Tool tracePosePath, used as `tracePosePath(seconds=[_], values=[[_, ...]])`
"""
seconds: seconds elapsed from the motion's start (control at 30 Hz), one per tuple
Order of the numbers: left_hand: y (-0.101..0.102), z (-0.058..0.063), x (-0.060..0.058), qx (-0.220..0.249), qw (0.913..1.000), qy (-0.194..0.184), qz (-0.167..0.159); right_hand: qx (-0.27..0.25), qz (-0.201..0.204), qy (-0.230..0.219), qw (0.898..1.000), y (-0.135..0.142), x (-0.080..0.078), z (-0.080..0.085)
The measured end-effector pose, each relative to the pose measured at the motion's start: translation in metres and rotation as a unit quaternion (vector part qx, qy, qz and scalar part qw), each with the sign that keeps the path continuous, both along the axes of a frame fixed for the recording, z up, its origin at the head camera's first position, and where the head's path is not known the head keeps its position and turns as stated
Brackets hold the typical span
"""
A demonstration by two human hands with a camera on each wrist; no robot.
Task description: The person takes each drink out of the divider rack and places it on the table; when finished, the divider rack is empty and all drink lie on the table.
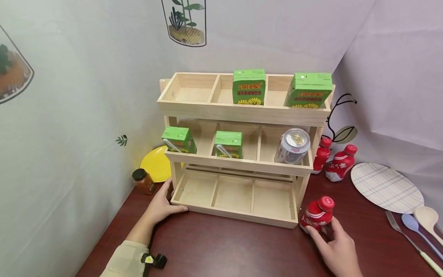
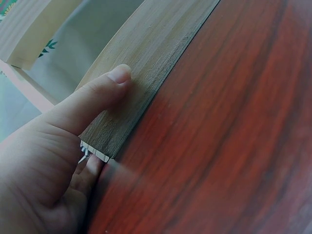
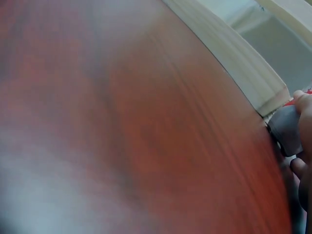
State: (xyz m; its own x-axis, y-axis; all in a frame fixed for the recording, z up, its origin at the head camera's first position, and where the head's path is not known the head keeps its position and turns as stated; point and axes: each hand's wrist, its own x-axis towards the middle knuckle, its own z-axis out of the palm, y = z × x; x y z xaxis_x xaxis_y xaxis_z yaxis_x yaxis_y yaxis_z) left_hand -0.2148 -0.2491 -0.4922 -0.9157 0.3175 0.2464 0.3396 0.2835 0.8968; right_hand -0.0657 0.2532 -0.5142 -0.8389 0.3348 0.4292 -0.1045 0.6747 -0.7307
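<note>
A three-tier wooden shelf (image 1: 238, 112) stands on the table, each tier split into three compartments. My left hand (image 1: 163, 206) grips its lower left corner, thumb on the front board and fingers round the side, as the left wrist view also shows. Beside the lower right corner, my right hand (image 1: 336, 246) holds a red bottle (image 1: 315, 216) between thumb and fingers, tilted slightly. Green drink cartons (image 1: 249, 86) sit in the top tier's middle and right compartments. The middle tier has two more cartons, left and middle, and a silver can (image 1: 293, 146) at right. The bottom tier's compartments hold nothing.
Two more red bottles (image 1: 340, 163) stand behind the shelf's right side. Further right lie a checked plate (image 1: 387, 187), a fork (image 1: 394, 222) and spoons (image 1: 411, 223). At left, a dark-lidded jar (image 1: 143, 181) stands before a yellow plate (image 1: 156, 163). Fabric hangs behind.
</note>
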Motion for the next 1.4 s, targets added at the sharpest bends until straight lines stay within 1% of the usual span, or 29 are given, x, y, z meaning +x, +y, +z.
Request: tracePosePath(seconds=[0.1, 0.23, 0.33, 0.43, 0.63, 0.8, 1.0, 1.13, 1.23, 1.4], values=[[-0.001, 0.0, -0.001, 0.001, 1.0, -0.001, 0.0, -0.002, 0.004, 0.004, 1.0, 0.005, -0.008, -0.001], [-0.002, -0.002, -0.001, 0.005, 1.0, -0.007, 0.0, 0.022, 0.007, 0.012, 1.0, 0.014, -0.02, -0.003], [-0.002, -0.003, -0.001, 0.004, 1.0, -0.008, -0.001, 0.053, -0.005, 0.013, 0.999, 0.022, -0.031, -0.002], [-0.002, -0.003, -0.001, 0.001, 1.0, -0.005, -0.001, 0.068, -0.018, 0.018, 0.997, 0.029, -0.043, 0.0], [-0.002, -0.002, 0.0, 0.0, 1.0, -0.005, 0.0, 0.045, -0.006, 0.025, 0.999, 0.04, -0.063, 0.003], [-0.001, 0.0, 0.001, -0.008, 1.0, -0.002, 0.005, 0.042, -0.006, 0.002, 0.999, 0.048, -0.074, 0.004], [-0.001, 0.0, 0.0, -0.006, 1.0, -0.005, 0.005, 0.042, -0.017, -0.061, 0.997, 0.053, -0.083, 0.005], [-0.001, 0.0, 0.0, -0.006, 1.0, -0.004, 0.004, 0.042, -0.021, -0.087, 0.995, 0.056, -0.088, 0.006], [-0.002, -0.001, 0.0, -0.009, 0.9999, -0.004, 0.003, 0.047, -0.022, -0.094, 0.994, 0.058, -0.091, 0.007], [-0.002, -0.001, 0.0, -0.011, 0.9999, -0.003, 0.001, 0.053, -0.023, -0.087, 0.995, 0.059, -0.096, 0.007]])
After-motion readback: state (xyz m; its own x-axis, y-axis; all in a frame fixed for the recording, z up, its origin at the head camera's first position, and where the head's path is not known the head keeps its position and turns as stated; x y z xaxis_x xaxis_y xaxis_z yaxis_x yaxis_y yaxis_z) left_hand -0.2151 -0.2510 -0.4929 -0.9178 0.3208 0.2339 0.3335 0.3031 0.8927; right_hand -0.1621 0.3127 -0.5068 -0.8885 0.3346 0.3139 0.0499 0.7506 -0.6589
